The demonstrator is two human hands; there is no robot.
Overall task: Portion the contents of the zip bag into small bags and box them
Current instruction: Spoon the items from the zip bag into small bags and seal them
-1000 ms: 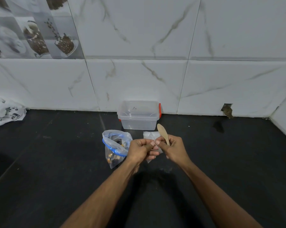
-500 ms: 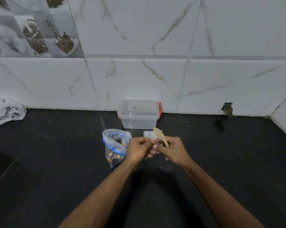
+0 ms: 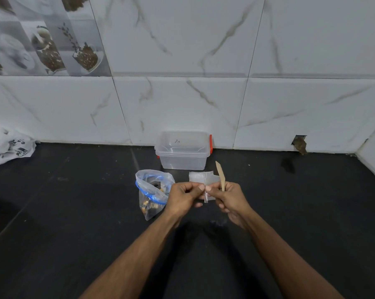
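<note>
Opening 1 small bag point(image 3: 206, 196) by its mouth: left hand point(image 3: 184, 199) and right hand point(image 3: 228, 199) each pinch a lip; right also grips the wooden scoop point(image 3: 220, 175). Rub the 2 layers apart, don't yank. Zip bag point(image 3: 153, 192) stands left of the hands, box point(image 3: 183, 150) at the countertop's point(image 3: 52, 234) back edge, spare bags point(image 3: 201, 177) between.
</note>
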